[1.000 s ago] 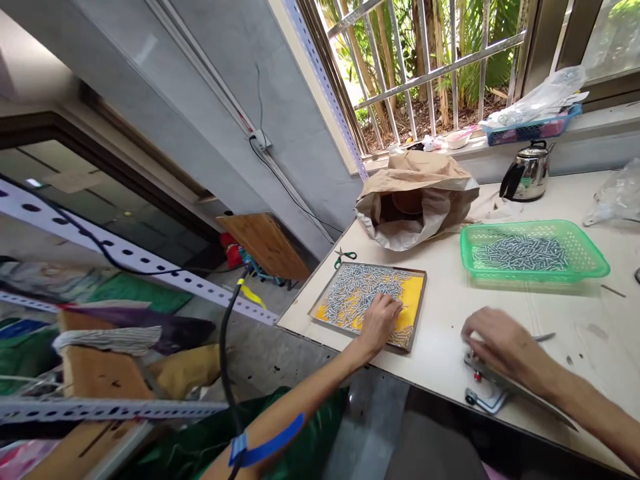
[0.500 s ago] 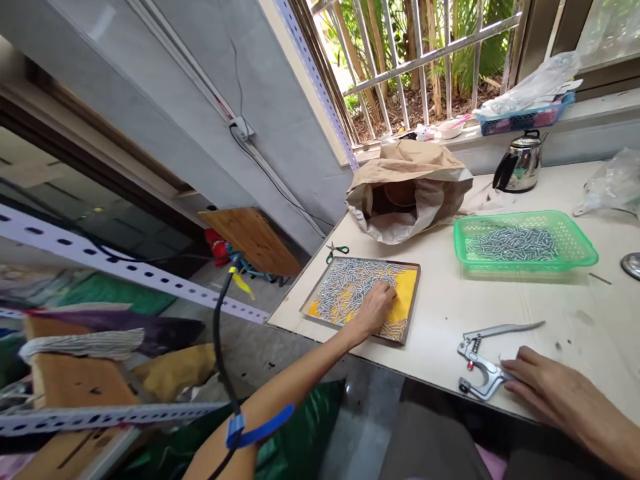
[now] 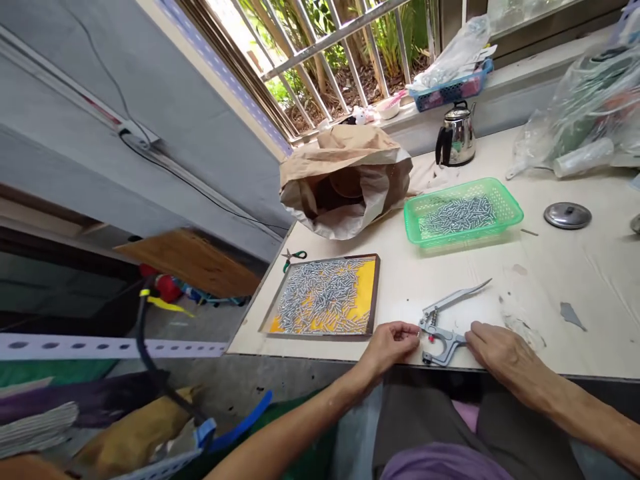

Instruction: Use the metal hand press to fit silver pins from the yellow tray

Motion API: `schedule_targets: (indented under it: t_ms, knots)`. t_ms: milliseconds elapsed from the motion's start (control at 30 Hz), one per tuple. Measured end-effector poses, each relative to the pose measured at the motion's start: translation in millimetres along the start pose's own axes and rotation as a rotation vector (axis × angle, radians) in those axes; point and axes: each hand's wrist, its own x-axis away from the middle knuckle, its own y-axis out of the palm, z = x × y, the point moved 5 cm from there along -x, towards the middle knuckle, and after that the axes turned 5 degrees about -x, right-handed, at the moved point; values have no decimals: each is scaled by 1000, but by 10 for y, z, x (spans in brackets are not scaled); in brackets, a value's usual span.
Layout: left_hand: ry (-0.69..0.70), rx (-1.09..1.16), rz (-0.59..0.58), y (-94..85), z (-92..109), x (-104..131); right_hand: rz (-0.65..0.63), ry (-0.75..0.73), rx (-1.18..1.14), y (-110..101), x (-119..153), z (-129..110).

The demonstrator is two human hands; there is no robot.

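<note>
Grey metal hand press pliers (image 3: pixel 443 323) lie at the table's near edge, with the upper handle raised. My right hand (image 3: pixel 495 350) grips the lower handle from the right. My left hand (image 3: pixel 393 341) is at the pliers' jaw, thumb and fingertips pinched on a small metal piece that is mostly hidden. To the left lies a shallow tray (image 3: pixel 373 293) with a yellow bottom, covered with several small silver metal pieces (image 3: pixel 320 297).
A green plastic basket (image 3: pixel 513 212) of metal pieces stands behind the pliers. An open brown paper bag (image 3: pixel 345 177), small scissors (image 3: pixel 294 255), a steel kettle (image 3: pixel 456 137), a round lid (image 3: pixel 567 215) and plastic bags (image 3: pixel 585 107) lie further back. The table's edge runs just under my hands.
My left hand has left the tray and come right to the pliers' jaw. My right hand has closed on the pliers' handle. The view has swung right and down.
</note>
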Motion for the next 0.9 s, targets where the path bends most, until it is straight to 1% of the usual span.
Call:
schedule_targets:
  t_ms: [67,233,333,500,600,667,800,900]
  knots:
    - [-36,54,14,26,-47,3,41,-37,42,-36,3,-47]
    - [-44,78,15,94,-93,62,135,-111,161,-136,-16,-140]
    - [-64,50,14,121,-96,79,143,-117,195,-142,-30,-156]
    - [-93,26,-3,143,-82,57,155,-116,183,-127,-40,-151]
    - [-108,0,-17,162,-68,34,136,-99,171,-114,-32,-138]
    - [-119,-64,-40,173,-51,24,109,-88,145,-105,-22,-127]
    - [-133,-202,-119,182,-4,8,25,-56,62,-65,-7,-82]
    - [-154,-272,-143,174,24,-13,-44,-25,-11,-22,-10,-28]
